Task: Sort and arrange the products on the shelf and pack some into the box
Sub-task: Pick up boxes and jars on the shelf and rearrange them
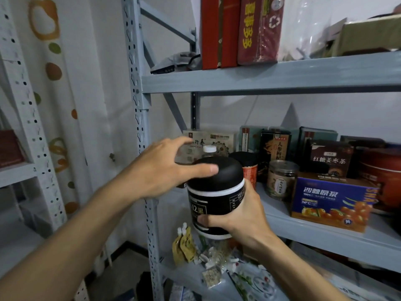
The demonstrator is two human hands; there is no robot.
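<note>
I hold the black jar (217,198) just before the middle shelf (303,233), right hand (236,213) wrapped round its body, left hand (160,170) fingers (182,141) cupping the lid (225,170). Sorting step; placement likely next, needing a free gap.

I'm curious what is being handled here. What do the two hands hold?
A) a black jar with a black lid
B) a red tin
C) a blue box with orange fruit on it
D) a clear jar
A: the right hand grips the body of the black jar and the left hand holds its lid.
</note>
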